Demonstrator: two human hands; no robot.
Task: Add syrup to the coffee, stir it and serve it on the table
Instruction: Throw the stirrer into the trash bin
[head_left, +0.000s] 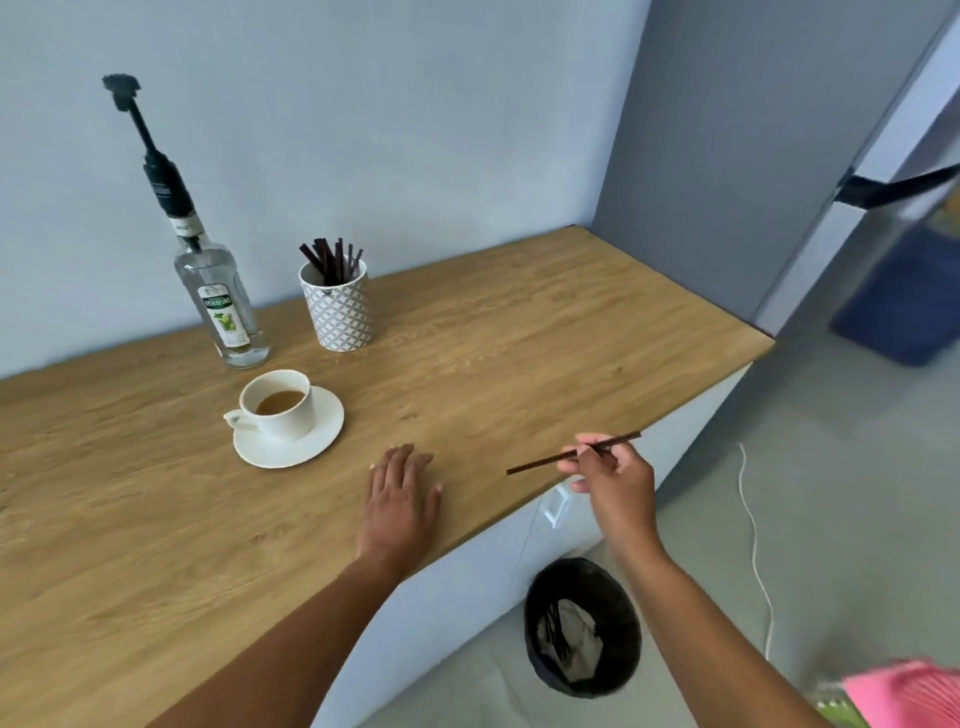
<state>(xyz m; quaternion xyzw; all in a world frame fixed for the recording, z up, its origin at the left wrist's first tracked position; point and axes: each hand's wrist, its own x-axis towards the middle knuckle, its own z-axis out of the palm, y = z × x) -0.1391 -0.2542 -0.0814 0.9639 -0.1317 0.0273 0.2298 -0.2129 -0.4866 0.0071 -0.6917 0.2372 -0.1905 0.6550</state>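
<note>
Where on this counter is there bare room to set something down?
Bare counter right of the stick holder out to its right edge, and the near-left stretch below the saucer. Crowded at back left: bottle, holder, cup.

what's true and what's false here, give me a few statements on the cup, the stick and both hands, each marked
1. The right hand pinches a thin dark stirring stick. True.
2. The white ceramic cup stands straight on the light wooden counter. False: the cup stands on a white saucer.
3. The left hand grips the clear glass syrup bottle. False: it lies flat on the counter, apart from the bottle.
4. The patterned white holder contains more dark sticks. True.
</note>
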